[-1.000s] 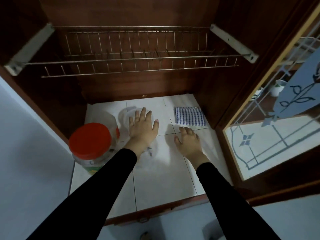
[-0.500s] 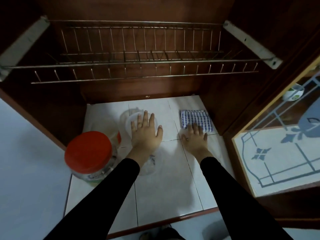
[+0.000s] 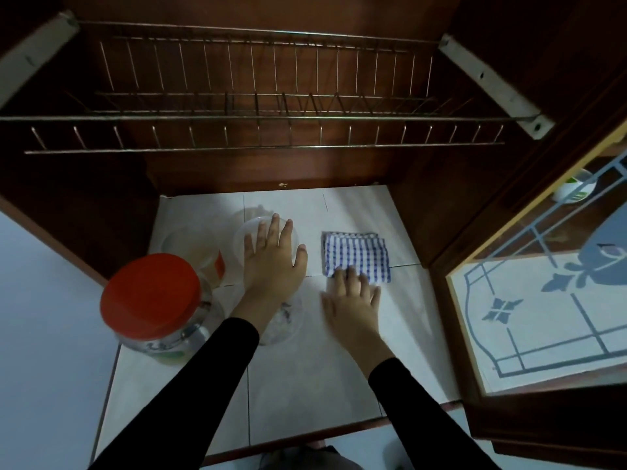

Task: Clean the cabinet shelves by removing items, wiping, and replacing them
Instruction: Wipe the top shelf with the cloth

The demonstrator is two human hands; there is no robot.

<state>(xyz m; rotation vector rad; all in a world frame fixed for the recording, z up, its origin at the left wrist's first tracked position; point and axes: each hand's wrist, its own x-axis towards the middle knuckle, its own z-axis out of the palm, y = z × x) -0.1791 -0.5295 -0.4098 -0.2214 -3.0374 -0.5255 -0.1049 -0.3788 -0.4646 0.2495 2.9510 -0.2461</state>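
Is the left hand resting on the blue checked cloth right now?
No, the left hand lies flat on a clear round container, while the right hand touches the checked cloth with its fingertips.

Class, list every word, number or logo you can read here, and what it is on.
Nothing here can be read.
Red-lidded jar, lower label: too blurred.
Jar behind it, orange label: too blurred.
White cup, green mark: too small.
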